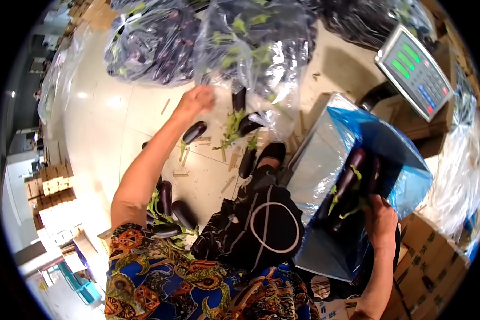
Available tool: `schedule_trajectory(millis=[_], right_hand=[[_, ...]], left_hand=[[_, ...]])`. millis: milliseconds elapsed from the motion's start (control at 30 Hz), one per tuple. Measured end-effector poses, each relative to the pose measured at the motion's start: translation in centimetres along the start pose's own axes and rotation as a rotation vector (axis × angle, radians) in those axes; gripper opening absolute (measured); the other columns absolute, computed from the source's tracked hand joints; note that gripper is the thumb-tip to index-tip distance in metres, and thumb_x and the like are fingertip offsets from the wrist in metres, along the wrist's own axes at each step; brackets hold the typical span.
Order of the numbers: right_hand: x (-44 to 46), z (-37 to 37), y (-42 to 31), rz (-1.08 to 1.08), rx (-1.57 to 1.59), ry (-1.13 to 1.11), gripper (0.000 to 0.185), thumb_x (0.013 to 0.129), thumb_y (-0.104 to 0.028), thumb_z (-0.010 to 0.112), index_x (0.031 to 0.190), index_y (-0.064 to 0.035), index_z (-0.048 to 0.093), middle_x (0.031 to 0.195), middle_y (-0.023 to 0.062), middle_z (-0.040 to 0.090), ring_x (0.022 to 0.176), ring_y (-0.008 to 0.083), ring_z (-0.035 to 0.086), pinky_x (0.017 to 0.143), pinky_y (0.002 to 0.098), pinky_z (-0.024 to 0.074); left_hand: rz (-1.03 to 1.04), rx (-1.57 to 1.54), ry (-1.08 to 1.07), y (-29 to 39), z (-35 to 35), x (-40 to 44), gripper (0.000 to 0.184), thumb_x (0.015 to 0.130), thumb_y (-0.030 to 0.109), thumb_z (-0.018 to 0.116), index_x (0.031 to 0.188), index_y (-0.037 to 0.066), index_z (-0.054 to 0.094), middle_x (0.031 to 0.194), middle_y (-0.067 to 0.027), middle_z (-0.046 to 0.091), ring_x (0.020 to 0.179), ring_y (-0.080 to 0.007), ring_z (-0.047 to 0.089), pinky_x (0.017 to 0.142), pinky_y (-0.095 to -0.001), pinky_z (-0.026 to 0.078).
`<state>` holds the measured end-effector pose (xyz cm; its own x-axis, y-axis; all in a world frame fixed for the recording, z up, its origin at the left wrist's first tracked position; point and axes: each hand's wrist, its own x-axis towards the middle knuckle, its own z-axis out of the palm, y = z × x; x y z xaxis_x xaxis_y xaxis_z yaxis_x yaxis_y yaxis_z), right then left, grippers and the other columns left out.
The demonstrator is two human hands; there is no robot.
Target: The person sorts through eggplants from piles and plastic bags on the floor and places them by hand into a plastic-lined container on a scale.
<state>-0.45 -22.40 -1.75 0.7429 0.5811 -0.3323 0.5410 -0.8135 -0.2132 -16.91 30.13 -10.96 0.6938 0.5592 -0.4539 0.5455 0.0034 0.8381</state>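
- Head view: L hand [199, 100] over floor [90, 117], fingers curled, blurred; can't tell if it has hold of anything.
- Loose eggplant [195, 131] on floor just nearer the person than L hand; long axis slanted, stem end twd person. Clear bag [282, 58] of eggplants beyond, to R.
- R hand [381, 218] inside lined box [317, 170], by its R edge, fingers bent down, tips hidden; grip can't tell.
- Box eggplant [351, 166] fwd-left of R hand, the nearer one; long axis roughly twd box's far edge.

Brown cartons [57, 186] stand stacked along the far left.
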Motion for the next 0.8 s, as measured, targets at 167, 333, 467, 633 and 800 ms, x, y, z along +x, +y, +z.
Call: schedule_trajectory(millis=[167,333,467,633,800], right_hand=[[1.4,-0.9,-1.3,0.075,0.239,-0.022,0.021,0.086,-0.005,0.064,0.107,-0.0038,0.062,0.093,0.022,0.067,0.082,0.0409,0.065,0.07,0.0432,0.0517],[2.0,-0.7,-2.0,0.032,0.296,0.082,0.021,0.088,-0.004,0.061,0.108,-0.0015,0.063,0.09,0.0211,0.067,0.079,0.038,0.066,0.071,0.0385,0.0522],[2.7,-0.9,-2.4,0.018,0.297,0.097,0.021,0.087,-0.002,0.061,0.108,-0.0006,0.063,0.09,0.019,0.068,0.077,0.0344,0.066,0.071,0.0354,0.0517],[2.7,-1.4,-2.7,0.063,0.376,0.061,0.019,0.088,-0.003,0.062,0.107,0.0011,0.064,0.09,0.0172,0.069,0.078,0.0289,0.068,0.072,0.0329,0.0516],[2.4,-1.6,-2.9,0.086,0.538,0.038,0.019,0.091,-0.008,0.064,0.107,0.0029,0.065,0.089,0.013,0.071,0.077,0.0165,0.066,0.071,0.0286,0.0517]], left_hand=[[-0.083,0.739,0.319,-25.6,-7.9,-0.5,0.071,0.075,0.024,0.079,0.136,0.005,0.049,0.114,-0.0239,0.064,0.107,-0.0383,0.062,0.092,-0.0425,0.05],[-0.396,0.882,0.375,-25.6,-4.1,-1.7,0.074,0.07,0.032,0.083,0.133,0.008,0.051,0.135,-0.0202,0.05,0.107,-0.0384,0.059,0.087,-0.0472,0.05],[-0.407,0.498,0.327,-28.1,-4.2,-1.1,0.063,0.075,0.035,0.081,0.124,0.006,0.056,0.12,-0.0139,0.06,0.099,-0.03,0.062,0.082,-0.0425,0.05],[-0.325,-0.668,-0.05,-18.9,-1.8,-5.6,0.058,0.084,0.038,0.072,0.125,0.0,0.055,0.11,-0.0125,0.064,0.095,-0.0228,0.063,0.085,-0.0392,0.049],[-0.114,-0.963,-0.397,-7.8,0.9,-7.2,0.064,0.086,0.035,0.068,0.134,-0.003,0.046,0.122,-0.0237,0.06,0.105,-0.0298,0.062,0.092,-0.0433,0.049]])
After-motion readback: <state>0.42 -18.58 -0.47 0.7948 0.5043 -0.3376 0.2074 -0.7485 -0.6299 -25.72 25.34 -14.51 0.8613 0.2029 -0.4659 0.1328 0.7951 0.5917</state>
